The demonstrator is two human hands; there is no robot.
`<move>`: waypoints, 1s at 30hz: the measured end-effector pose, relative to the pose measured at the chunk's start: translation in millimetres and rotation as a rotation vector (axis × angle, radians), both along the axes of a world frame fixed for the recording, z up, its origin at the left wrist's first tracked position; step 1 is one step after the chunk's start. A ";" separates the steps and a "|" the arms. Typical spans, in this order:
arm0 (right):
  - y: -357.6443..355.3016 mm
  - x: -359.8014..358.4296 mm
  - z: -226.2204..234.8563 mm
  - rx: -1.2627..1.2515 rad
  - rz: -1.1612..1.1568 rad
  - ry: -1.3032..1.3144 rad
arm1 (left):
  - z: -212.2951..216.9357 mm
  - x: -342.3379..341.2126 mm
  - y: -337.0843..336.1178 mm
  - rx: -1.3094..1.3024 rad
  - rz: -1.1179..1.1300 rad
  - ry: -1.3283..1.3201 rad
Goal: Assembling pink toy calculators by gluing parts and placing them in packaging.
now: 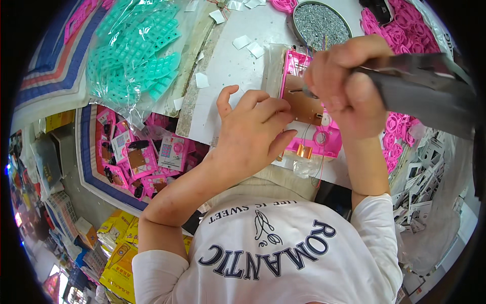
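Observation:
A pink plastic housing (330, 144) with a brown circuit board (301, 104) in it lies on the white work surface. My right hand (349, 83) is closed round a dark power screwdriver (415, 83), its thin bit pointing left over the board. At the board's left edge is my left hand (258, 121), fingers bent and apart, thumb near the housing's lower part; its fingertips seem to rest on the edge. Thin wires run from the housing, and a copper-coloured piece (304, 151) sits at its near end.
A round tin of small screws (322, 24) stands beyond the housing. Pink plastic parts (405, 30) pile up at the right, above white pieces (422, 187). At the left are a bag of turquoise keypads (136, 55) and a bin of pink assemblies (142, 157). Paper squares (242, 41) lie scattered.

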State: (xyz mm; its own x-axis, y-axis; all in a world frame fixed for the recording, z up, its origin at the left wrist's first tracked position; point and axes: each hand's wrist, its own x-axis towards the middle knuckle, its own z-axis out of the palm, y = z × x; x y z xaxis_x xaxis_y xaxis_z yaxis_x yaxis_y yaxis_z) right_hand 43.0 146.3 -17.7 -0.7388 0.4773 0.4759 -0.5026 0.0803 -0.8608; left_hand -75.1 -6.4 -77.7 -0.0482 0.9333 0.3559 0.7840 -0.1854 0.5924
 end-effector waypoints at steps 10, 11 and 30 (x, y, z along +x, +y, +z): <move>10.9 24.1 18.1 0.048 0.144 0.051 | 11.7 -6.5 33.4 0.040 0.062 -0.232; 12.4 26.7 19.8 0.049 0.157 0.053 | 10.2 -6.6 32.6 0.040 0.055 -0.258; 4.6 35.2 30.5 0.023 0.200 0.054 | 6.6 -5.5 20.6 0.140 0.000 -0.314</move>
